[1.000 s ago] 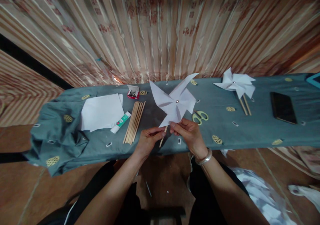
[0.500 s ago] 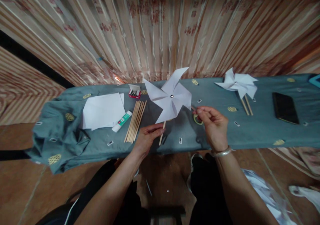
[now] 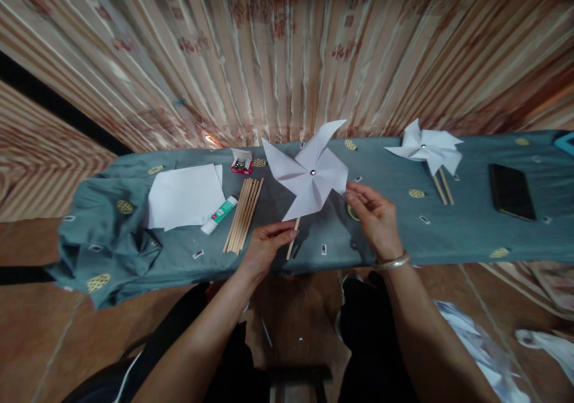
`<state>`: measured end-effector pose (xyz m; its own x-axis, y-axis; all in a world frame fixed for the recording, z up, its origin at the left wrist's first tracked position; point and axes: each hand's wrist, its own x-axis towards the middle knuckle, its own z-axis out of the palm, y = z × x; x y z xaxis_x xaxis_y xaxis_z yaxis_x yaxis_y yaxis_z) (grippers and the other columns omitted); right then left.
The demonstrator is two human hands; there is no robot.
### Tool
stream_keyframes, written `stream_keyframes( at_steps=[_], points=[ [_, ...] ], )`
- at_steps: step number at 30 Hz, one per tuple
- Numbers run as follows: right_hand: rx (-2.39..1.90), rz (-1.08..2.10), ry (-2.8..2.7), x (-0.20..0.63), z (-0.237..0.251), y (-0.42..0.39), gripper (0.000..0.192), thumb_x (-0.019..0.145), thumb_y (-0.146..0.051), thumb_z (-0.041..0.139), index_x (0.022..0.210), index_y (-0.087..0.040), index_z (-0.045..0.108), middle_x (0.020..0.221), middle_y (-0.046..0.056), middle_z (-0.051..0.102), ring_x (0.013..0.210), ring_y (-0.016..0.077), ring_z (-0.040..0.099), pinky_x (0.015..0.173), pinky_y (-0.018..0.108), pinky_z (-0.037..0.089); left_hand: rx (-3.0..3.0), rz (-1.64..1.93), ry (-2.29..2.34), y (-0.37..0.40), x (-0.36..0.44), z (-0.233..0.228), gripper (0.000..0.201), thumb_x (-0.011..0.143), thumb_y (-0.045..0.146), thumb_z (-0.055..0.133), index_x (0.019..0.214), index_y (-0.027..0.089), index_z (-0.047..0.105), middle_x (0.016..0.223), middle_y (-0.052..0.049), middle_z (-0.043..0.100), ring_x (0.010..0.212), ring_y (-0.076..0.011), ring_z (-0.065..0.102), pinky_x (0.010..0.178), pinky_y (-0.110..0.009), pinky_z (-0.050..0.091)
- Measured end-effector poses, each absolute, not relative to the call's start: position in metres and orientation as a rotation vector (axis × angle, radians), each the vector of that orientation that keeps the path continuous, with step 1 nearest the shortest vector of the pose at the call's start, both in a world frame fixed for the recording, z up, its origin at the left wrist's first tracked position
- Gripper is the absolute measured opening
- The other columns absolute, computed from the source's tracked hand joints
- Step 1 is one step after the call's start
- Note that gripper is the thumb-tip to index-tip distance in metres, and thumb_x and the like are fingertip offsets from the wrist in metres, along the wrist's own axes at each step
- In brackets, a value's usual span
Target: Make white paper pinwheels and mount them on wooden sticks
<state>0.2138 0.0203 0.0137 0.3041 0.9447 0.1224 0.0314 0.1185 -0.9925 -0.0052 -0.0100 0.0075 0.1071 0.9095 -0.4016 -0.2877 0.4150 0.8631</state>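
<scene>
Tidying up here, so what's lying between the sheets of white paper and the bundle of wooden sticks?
A glue stick lies between the white paper and wooden sticks, seen in the head view.

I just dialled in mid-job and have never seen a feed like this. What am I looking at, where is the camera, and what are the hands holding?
There is no machine here: a person works with two bare hands, and the one camera sits on their head, looking forward and down, so the arms come in from the bottom. The left hand grips the wooden stick of a white paper pinwheel. The right hand pinches the tip of one blade. On the grey-green cloth lie white paper sheets, a glue stick, a bundle of wooden sticks, a small red box, finished pinwheels and a dark phone. Behind hangs a striped curtain.
</scene>
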Motion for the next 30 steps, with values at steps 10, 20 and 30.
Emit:
stream_keyframes(
  at_steps=[10, 20, 30],
  points=[
    [-1.292, 1.028, -0.949, 0.203, 0.024, 0.011, 0.025, 0.063, -0.040, 0.081, 0.081, -0.024, 0.075, 0.075, 0.000, 0.076, 0.070, 0.0154, 0.069, 0.069, 0.028, 0.054, 0.706, 0.998, 1.144, -0.009, -0.006, 0.008, 0.027, 0.051, 0.030, 0.088, 0.075, 0.023, 0.079, 0.077, 0.000, 0.076, 0.073, -0.0116, 0.063, 0.076, -0.024, 0.046],
    [-1.325, 1.096, -1.060, 0.194, 0.035, 0.002, 0.033, 0.067, -0.052, 0.076, 0.063, -0.020, 0.071, 0.060, -0.001, 0.065, 0.050, 0.0089, 0.048, 0.046, 0.022, 0.035, 0.698, 0.985, 1.169, -0.008, -0.006, 0.009, 0.029, 0.049, 0.032, 0.088, 0.075, 0.022, 0.079, 0.076, -0.002, 0.076, 0.074, -0.0132, 0.063, 0.079, -0.027, 0.046],
    [-1.298, 1.106, -1.173, 0.184, 0.031, -0.003, 0.035, 0.072, -0.054, 0.073, 0.060, -0.021, 0.070, 0.058, -0.001, 0.064, 0.051, 0.0112, 0.050, 0.052, 0.026, 0.039, 0.733, 1.002, 1.176, -0.008, -0.005, 0.008, 0.027, 0.053, 0.030, 0.086, 0.077, 0.021, 0.079, 0.079, -0.003, 0.076, 0.074, -0.0151, 0.064, 0.079, -0.029, 0.047]
  ],
)
